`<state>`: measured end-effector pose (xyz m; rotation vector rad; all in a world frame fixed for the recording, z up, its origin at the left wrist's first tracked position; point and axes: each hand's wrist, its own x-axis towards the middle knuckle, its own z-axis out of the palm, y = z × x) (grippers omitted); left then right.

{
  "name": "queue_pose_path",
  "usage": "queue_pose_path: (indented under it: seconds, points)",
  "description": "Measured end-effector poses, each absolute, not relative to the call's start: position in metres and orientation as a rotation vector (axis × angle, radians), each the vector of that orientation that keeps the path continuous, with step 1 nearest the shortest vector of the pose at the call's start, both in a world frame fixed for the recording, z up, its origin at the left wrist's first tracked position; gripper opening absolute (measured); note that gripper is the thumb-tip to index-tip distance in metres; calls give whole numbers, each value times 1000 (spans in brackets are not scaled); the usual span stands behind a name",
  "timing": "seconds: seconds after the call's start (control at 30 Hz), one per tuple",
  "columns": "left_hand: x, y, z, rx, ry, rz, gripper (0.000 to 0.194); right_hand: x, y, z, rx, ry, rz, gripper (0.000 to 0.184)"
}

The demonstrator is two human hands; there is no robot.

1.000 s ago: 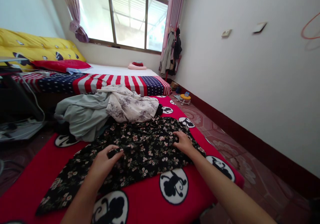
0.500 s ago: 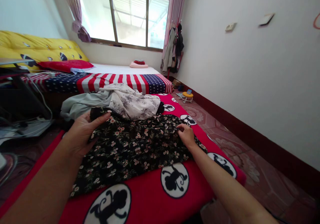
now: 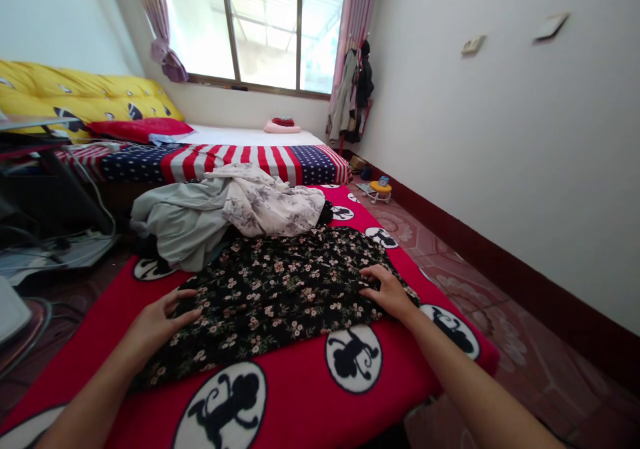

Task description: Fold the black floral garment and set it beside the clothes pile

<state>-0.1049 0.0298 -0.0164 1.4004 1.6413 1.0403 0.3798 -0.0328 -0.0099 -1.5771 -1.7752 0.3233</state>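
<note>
Plainly, thumb and fingers stand apart on the left hand [image 3: 153, 325] and the right hand [image 3: 393, 295], toward the left and right ends of the cloth [image 3: 280, 289]; fingertip pressure I can't tell from here. The cloth lies spread on the cover [image 3: 300, 385], near side of the heap [image 3: 273, 203]. I'd work creases outward evenly, lightly, without dragging the heap.
</note>
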Motion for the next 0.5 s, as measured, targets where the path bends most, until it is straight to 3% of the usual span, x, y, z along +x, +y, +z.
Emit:
queue_pose_path:
  seconds: [0.17, 0.33, 0.5]
  points:
    - [-122, 40, -11, 1865, 1977, 723, 52, 389, -31, -9, -1655, -1810, 393, 22]
    - [-126, 38, -6, 2014, 2173, 405, 55, 396, -42, -4, -1650, -1755, 257, 19]
    - [-128, 41, -9, 1950, 2164, 509, 53, 396, -57, -1, -1673, -1855, 108, 26]
